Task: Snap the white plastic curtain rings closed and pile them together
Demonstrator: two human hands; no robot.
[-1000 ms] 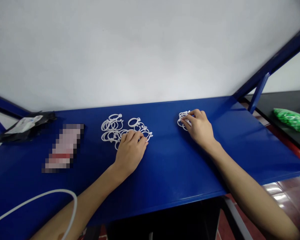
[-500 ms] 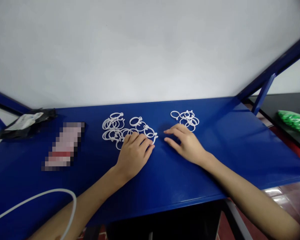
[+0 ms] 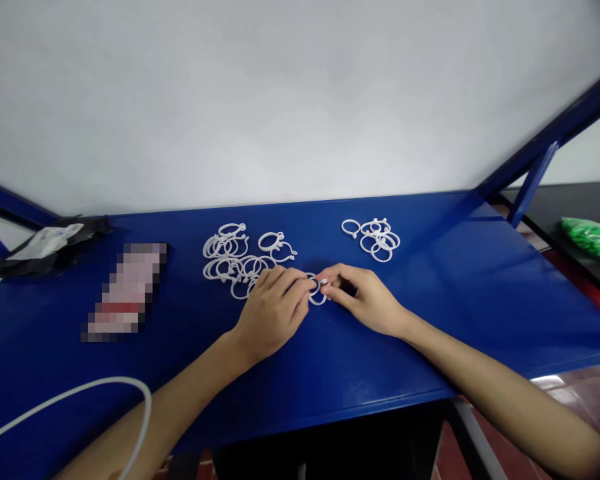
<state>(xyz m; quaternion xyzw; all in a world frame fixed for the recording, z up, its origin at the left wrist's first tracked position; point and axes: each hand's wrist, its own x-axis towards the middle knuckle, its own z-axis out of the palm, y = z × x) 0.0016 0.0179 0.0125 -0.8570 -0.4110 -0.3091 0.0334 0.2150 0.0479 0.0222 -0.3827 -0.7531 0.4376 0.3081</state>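
Between my two hands are white plastic rings [image 3: 318,301] with small knobs at their ends, at least two overlapping, partly covered by fingers. My right hand [image 3: 367,297] is closed, its thumb and forefinger pinching a ring near its knob. My left hand [image 3: 273,307] lies palm down with curled fingers, the fingertips against the ring's left side; its grip underneath is partly hidden. Beside and behind the left hand spreads a larger pile of similar white rings [image 3: 225,247]. A smaller group of white rings [image 3: 381,252] lies beyond the right hand.
The blue table [image 3: 325,373] backs onto a pale wall. At left are a blurred-out pinkish rectangular item [image 3: 133,287] and a black plastic package [image 3: 55,243]. A white cable [image 3: 100,382] loops over the left forearm. A green bag [image 3: 593,239] sits on a black surface at right.
My right hand has moved left and closed on a ring. Some rings from the pile's right edge have shifted right and toward me, between both hands. The left hand has barely moved.
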